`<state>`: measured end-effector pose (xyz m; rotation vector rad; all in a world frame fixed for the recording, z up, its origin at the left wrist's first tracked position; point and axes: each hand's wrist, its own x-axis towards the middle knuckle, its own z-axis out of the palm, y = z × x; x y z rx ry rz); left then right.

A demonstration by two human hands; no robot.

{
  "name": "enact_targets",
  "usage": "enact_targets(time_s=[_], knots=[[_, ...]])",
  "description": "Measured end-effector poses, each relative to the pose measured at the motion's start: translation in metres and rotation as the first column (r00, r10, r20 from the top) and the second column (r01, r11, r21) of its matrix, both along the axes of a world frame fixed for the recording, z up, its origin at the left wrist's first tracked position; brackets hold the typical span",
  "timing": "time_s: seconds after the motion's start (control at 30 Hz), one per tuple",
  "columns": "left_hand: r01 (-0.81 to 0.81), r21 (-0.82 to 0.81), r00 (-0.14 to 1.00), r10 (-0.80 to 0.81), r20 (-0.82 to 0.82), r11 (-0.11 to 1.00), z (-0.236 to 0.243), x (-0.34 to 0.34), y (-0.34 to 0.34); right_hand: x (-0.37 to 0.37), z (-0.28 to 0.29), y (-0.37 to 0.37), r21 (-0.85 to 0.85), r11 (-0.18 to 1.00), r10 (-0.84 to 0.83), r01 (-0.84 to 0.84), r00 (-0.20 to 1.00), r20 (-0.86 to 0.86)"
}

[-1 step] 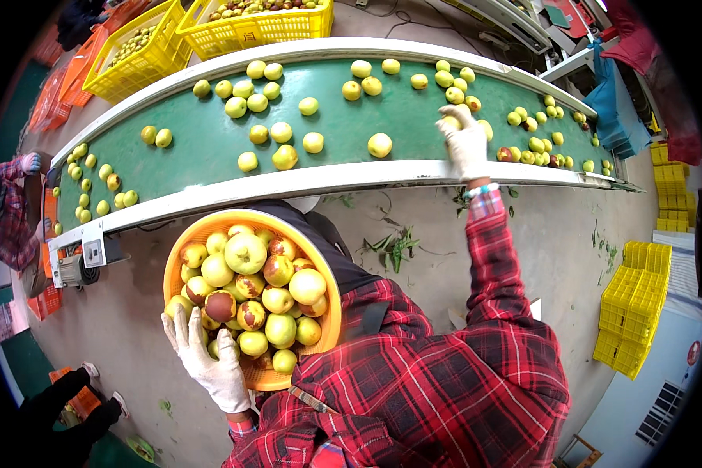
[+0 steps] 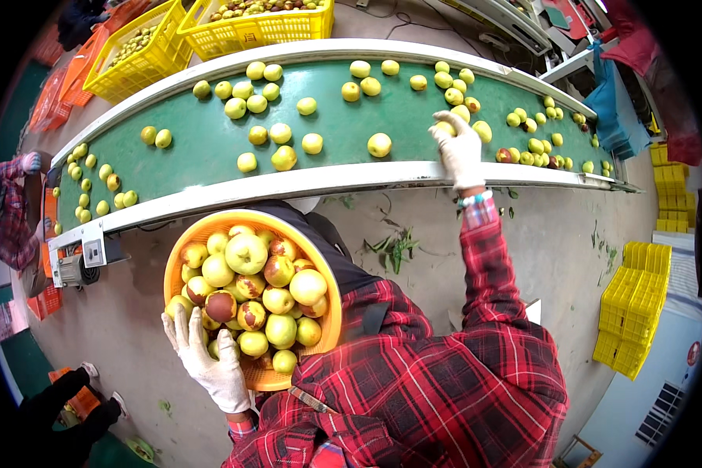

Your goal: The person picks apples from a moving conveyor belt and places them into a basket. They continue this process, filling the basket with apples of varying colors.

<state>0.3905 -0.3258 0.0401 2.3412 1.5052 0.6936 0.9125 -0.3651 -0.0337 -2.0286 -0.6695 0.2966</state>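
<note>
The green conveyor belt (image 2: 210, 148) ran as a long curved band from lower left to upper right, white rails along both edges, yellow-green fruit scattered over it with bare patches between. Below it, the round orange basket (image 2: 329, 312) sat tilted against the person's chest, mouth facing up, heaped with fruit. The right hand (image 2: 459, 148), gloved white, reached over the near rail with its fingers curled around a yellow fruit (image 2: 445, 125) on the belt. The left hand (image 2: 209, 360), also gloved, lay spread open against the basket's lower rim, fingers touching the fruit there. Open concrete floor (image 2: 554, 242) stretched to the right.
</note>
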Motion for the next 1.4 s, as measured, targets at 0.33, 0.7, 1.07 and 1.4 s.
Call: enact_targets(time_s=[0.33,0.7,1.07,1.4], knots=[[0.028,0.0,0.996,-0.028,0.087,1.0,0.004,-0.001,0.003,-0.239,0.133,0.053,0.291,0.333,0.887,-0.897,0.402,0.226],[-0.017,-0.095,0.906,0.055,0.419,0.995,0.014,0.012,-0.031,-0.315,0.113,0.014,-0.079,0.017,0.902,-0.997,-0.019,0.432],[0.103,0.064,0.963,-0.116,0.243,0.993,0.004,0.051,-0.069,-0.219,0.134,0.0,0.048,0.215,0.892,-0.975,0.216,0.398],[0.14,0.063,0.977,-0.148,0.151,0.988,-0.003,0.077,-0.077,0.06,0.026,-0.096,-0.338,0.905,-0.011,0.258,0.809,0.588]])
